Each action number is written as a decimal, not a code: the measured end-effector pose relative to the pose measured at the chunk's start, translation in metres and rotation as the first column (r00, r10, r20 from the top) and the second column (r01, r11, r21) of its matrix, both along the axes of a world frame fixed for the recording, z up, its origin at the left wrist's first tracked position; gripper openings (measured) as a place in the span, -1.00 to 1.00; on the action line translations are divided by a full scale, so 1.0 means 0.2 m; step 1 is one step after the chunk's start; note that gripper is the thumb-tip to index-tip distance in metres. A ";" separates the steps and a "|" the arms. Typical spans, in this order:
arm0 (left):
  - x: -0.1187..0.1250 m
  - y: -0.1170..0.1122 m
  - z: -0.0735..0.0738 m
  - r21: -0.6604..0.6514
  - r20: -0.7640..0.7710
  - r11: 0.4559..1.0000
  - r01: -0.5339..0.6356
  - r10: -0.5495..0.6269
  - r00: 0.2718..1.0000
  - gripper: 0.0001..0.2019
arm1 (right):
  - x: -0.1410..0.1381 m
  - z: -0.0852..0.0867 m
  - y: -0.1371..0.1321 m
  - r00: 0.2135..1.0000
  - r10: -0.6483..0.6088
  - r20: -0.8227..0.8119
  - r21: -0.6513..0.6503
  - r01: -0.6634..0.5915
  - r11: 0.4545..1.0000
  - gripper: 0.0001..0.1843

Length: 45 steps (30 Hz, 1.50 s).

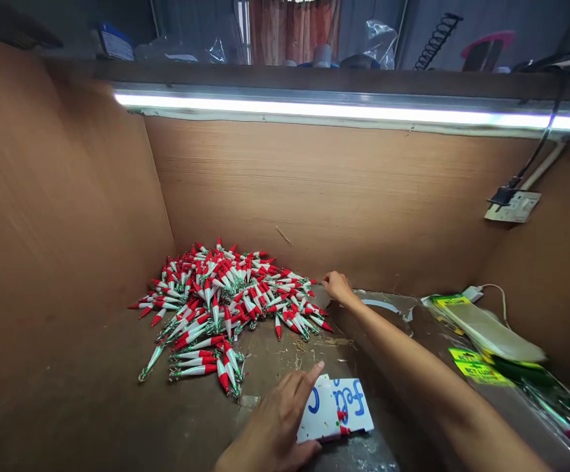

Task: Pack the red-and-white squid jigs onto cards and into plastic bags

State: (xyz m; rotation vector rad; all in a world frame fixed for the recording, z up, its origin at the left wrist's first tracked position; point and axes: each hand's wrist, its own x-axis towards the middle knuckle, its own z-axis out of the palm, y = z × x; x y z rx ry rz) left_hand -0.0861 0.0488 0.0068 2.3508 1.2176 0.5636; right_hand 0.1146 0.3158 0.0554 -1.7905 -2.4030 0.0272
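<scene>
My left grip spans the left end of a printed white card, likely steadying it on the scuffed tabletop; whether it clamps, I can't tell. My right grip curls nearly closed beside heaped, tapered red-and-white pieces, any hold hidden. Behind stands a grained wooden panel.

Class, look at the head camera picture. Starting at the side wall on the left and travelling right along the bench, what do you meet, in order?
Wooden side wall → pile of red-and-white lures → right hand → plastic packet.
</scene>
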 end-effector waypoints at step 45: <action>0.00 0.02 -0.01 0.037 0.048 0.999 0.035 -0.037 0.998 0.13 | 0.29 -0.13 -1.08 0.782 0.618 -0.079 -0.001 -0.620 0.784 -0.84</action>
